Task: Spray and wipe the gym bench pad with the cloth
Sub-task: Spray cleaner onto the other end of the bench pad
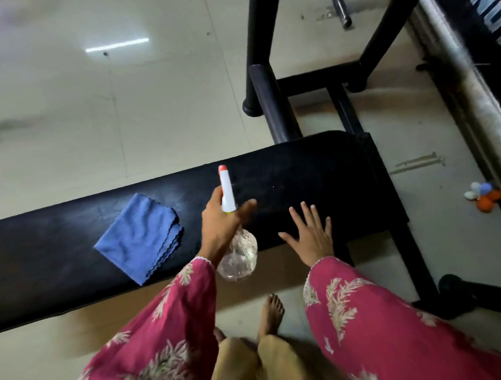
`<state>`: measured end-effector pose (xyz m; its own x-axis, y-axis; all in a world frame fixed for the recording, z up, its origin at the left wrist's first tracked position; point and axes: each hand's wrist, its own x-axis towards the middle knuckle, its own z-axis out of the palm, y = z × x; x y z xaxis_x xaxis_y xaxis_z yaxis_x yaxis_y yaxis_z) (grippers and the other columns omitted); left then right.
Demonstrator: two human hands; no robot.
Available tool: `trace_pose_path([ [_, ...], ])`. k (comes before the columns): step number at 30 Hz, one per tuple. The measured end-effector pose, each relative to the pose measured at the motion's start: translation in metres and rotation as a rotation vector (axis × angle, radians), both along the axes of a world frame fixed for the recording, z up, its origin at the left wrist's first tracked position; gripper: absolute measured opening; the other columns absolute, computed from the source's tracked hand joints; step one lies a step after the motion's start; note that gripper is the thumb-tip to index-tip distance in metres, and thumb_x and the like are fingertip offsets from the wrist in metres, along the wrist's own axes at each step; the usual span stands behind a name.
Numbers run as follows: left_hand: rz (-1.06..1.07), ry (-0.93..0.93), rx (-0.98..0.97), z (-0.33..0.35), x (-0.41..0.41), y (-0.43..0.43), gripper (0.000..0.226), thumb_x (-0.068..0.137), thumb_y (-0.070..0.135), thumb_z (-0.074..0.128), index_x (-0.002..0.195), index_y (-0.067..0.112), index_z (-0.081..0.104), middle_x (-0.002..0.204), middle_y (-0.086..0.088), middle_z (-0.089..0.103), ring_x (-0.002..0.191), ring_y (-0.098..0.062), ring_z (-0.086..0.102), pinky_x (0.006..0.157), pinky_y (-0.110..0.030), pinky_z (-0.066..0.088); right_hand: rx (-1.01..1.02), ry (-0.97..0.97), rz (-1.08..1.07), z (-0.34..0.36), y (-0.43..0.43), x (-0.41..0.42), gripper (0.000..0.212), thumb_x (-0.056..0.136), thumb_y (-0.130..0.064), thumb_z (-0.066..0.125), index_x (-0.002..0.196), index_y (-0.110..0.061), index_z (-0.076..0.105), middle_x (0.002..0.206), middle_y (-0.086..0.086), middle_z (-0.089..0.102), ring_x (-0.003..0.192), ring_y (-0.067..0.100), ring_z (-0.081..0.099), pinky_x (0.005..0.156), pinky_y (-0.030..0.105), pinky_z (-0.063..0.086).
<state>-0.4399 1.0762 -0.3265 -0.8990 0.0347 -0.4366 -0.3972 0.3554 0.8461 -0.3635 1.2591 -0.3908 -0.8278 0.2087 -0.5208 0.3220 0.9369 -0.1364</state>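
Bench pad point(314, 172) is our surface: long, black, smooth and a bit shiny, with a rounded far corner at its right end. A blue cloth point(139, 235) lies flat on it, left of the middle and close to the near edge. It is folded into a soft square, and its edges are cut in little waves.

Our left grip point(222, 222) holds a spray bottle point(227, 191) over the surface, fingers curled round its neck. The bottle has a clear, crinkly body, a white top and an orange-red tip that points to the far edge. Our right grip point(308, 236) is open, fingers straight and spread, flat on the surface by the near edge, right of the bottle.

Big white letters point(491, 9) show on a dark thing at the top right, but they are cut off and we cannot read the word. Black metal bars point(271, 102) stand behind the far edge. Small round balls point(485, 196), orange, white and blue, lie on the pale floor point(68, 111).
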Motion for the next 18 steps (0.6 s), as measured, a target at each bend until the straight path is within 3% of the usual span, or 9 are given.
trace_pose_path([
  [1,0.029,0.023,-0.004,0.008,-0.003,-0.017,0.036,0.068,0.041,0.079,0.093,0.037,0.053,0.089,0.006,0.065,0.080,-0.023,0.066,0.075,-0.037,0.055,-0.026,0.004,0.032,0.008,-0.018,-0.005,0.071,0.090,-0.060,0.034,0.148,-0.030,0.008,0.158,0.000,-0.003,0.145,0.019,-0.005,0.115,0.049,0.000],
  [3,0.068,0.095,-0.051,0.027,-0.009,-0.057,0.040,0.071,0.038,0.079,0.097,0.032,0.048,0.085,0.015,0.056,0.081,-0.016,0.058,0.074,-0.015,0.047,-0.074,0.012,0.112,0.025,-0.058,-0.017,0.070,0.090,-0.059,0.035,0.148,-0.030,0.009,0.158,0.001,-0.003,0.145,0.019,-0.005,0.115,0.047,0.001],
  [5,0.118,0.158,-0.137,0.045,-0.015,-0.101,0.047,0.072,0.033,0.079,0.106,0.023,0.048,0.086,0.012,0.051,0.081,-0.012,0.051,0.065,-0.005,0.039,-0.113,0.017,0.218,0.039,-0.103,-0.032,0.071,0.090,-0.059,0.037,0.148,-0.030,0.010,0.158,0.002,-0.001,0.146,0.020,-0.002,0.116,0.044,0.003],
  [9,0.259,0.199,-0.231,0.056,-0.021,-0.204,0.079,0.066,0.031,0.083,0.131,0.011,0.043,0.102,-0.007,0.065,0.088,-0.023,0.061,0.068,-0.011,0.038,-0.176,0.038,0.408,0.057,-0.196,-0.051,0.068,0.091,-0.055,0.040,0.148,-0.025,0.016,0.158,0.002,0.011,0.145,0.018,0.006,0.116,0.041,0.006],
  [11,0.302,0.211,-0.276,0.059,-0.021,-0.260,0.086,0.064,0.035,0.084,0.135,0.013,0.040,0.092,-0.017,0.068,0.078,-0.021,0.062,0.066,-0.012,0.041,-0.204,0.056,0.461,0.058,-0.243,-0.055,0.068,0.088,-0.049,0.050,0.145,-0.021,0.026,0.154,0.005,0.023,0.143,0.021,0.018,0.115,0.043,0.012],
  [14,0.374,0.200,-0.413,0.059,-0.021,-0.357,0.093,0.061,0.048,0.082,0.138,0.024,0.036,0.082,-0.009,0.068,0.079,-0.021,0.064,0.072,-0.026,0.045,-0.227,0.124,0.531,0.052,-0.328,-0.063,0.073,0.053,-0.044,0.086,0.117,-0.015,0.063,0.117,0.011,0.066,0.108,0.028,0.063,0.087,0.053,0.048],
  [15,0.404,0.193,-0.443,0.057,-0.021,-0.389,0.094,0.060,0.050,0.081,0.138,0.027,0.035,0.086,-0.009,0.068,0.083,-0.024,0.064,0.075,-0.031,0.047,-0.218,0.121,0.547,0.047,-0.358,-0.064,0.075,0.045,-0.044,0.089,0.111,-0.015,0.066,0.108,0.009,0.069,0.099,0.027,0.067,0.078,0.052,0.052],
  [16,0.430,0.181,-0.459,0.053,-0.021,-0.421,0.094,0.060,0.049,0.081,0.138,0.027,0.034,0.087,-0.008,0.068,0.083,-0.025,0.064,0.076,-0.034,0.047,-0.232,0.114,0.556,0.040,-0.388,-0.066,0.076,0.048,-0.044,0.089,0.114,-0.015,0.065,0.113,0.009,0.068,0.103,0.027,0.066,0.081,0.051,0.051],
  [18,0.478,0.179,-0.448,0.047,-0.022,-0.466,0.091,0.061,0.042,0.083,0.137,0.021,0.037,0.073,-0.003,0.064,0.071,-0.018,0.062,0.076,-0.033,0.049,-0.278,0.084,0.527,0.038,-0.434,-0.070,0.072,0.073,-0.043,0.073,0.135,-0.018,0.046,0.142,0.009,0.046,0.132,0.026,0.043,0.104,0.049,0.035],
])
